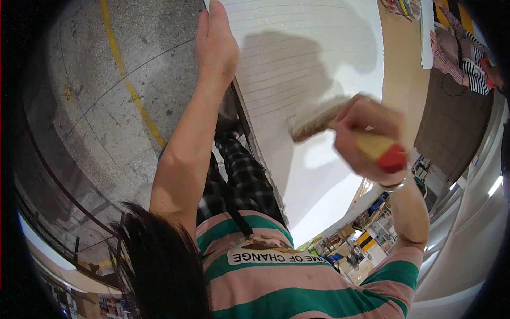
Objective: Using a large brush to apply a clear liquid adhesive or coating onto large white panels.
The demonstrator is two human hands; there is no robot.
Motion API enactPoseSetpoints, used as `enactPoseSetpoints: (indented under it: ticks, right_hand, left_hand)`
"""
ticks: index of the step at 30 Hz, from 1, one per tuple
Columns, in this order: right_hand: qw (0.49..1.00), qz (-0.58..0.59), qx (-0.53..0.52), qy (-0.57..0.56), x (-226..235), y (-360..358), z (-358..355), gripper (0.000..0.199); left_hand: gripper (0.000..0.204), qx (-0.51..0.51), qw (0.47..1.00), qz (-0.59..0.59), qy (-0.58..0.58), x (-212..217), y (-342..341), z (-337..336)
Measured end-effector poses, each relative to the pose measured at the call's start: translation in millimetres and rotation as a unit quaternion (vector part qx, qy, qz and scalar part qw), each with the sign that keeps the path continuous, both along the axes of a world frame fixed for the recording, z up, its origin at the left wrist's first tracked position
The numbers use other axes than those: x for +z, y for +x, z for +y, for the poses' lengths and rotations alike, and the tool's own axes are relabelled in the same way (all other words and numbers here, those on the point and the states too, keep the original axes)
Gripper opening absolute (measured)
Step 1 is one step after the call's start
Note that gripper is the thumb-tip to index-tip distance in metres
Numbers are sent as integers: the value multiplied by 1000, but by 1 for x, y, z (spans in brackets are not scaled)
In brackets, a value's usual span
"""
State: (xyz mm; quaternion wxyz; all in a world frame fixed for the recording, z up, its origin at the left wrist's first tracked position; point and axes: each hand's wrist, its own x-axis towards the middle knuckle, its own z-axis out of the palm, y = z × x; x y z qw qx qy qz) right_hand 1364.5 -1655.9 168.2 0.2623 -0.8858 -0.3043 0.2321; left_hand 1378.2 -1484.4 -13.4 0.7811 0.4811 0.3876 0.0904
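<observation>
Dark hair (159, 266) and a pink-and-green striped shirt (297, 287) fill the lower edge, nearest the lens. Above them, the right hand (366, 135) is wrapped tight around the yellow, red-tipped handle of a broad wooden paintbrush (340, 130); its pale bristles jut out to the left of the fist, over the big white lined board (308, 58). At the board's near edge the left hand (215, 45) lies flat, fingers together, holding nothing. Beside the board runs a grey concrete floor with a yellow line (127, 80).
</observation>
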Motion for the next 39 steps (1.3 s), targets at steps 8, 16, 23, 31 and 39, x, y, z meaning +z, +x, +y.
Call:
enactPoseSetpoints:
  ticks: [8,16,23,31,39]
  right_hand:
    - [999,4,19,-32,-11,-22,-14,20]
    - [999,-29,-8,25,-20,-29,-16,19]
    - [995,-38,-79,50,6,-30,-17,22]
    - [986,28,-141,90,8,-8,-63,9]
    - [969,106,-211,-68,3,38,-76,6]
  left_hand:
    - [55,-76,992,-89,39,17,1,5]
    - [56,-69,991,-58,98,34,-2,0]
    - [55,-84,979,-28,181,13,-4,8]
    - [56,-83,960,49,263,-11,-17,6]
    - [60,-44,991,53,118,1,-16,21]
